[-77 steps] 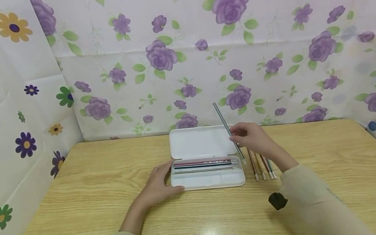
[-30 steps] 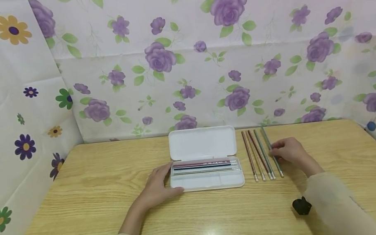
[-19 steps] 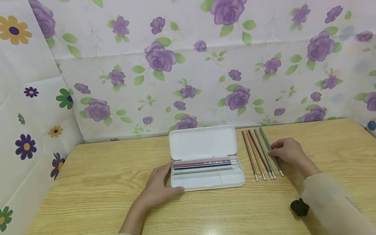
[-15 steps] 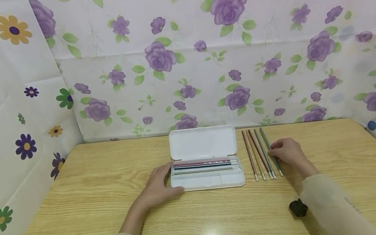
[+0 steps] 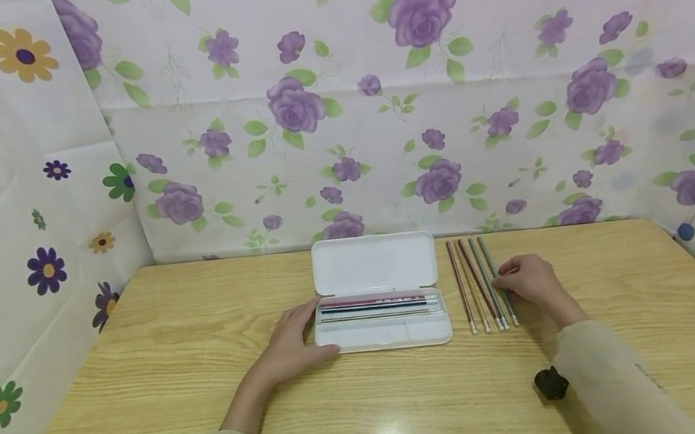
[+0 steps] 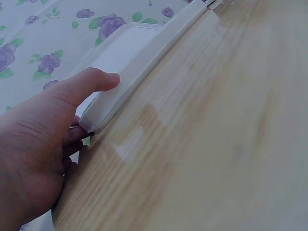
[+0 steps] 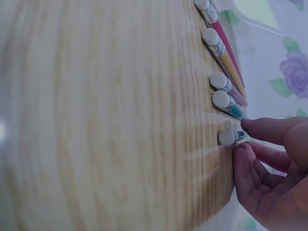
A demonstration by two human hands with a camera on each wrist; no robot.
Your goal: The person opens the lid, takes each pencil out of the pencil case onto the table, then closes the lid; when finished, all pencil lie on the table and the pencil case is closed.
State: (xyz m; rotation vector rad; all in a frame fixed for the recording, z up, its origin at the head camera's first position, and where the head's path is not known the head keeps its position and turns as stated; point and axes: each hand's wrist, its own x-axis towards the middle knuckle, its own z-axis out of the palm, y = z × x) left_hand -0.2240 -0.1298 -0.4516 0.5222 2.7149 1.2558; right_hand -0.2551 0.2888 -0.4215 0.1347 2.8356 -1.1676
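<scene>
An open white pencil case [image 5: 369,337] lies on the table with several pencils [image 5: 377,306] in its back section. My left hand [image 5: 289,343] grips the case's left end, thumb at the front edge and fingers round the side. In the left wrist view, the thumb of that hand [image 6: 53,120] presses on the white case [image 6: 130,77]. My right hand [image 5: 531,279] pinches a green pencil [image 5: 488,254], the rightmost of a row lying on the table. In the right wrist view, my right hand [image 7: 279,173] is at that pencil, whose white eraser end [image 7: 227,137] points at the camera.
Left of the held pencil lie several more pencils, among them a red one [image 5: 459,282] and a yellow one [image 5: 474,288]. The wooden table [image 5: 382,412] meets a flowered cloth [image 5: 333,134] at its back edge. The raised lid [image 5: 373,263] leans near that cloth.
My right hand has carried the green pencil from beside the case to the row's right end, laid it down and nudged it left. My left hand has stayed on the case.
</scene>
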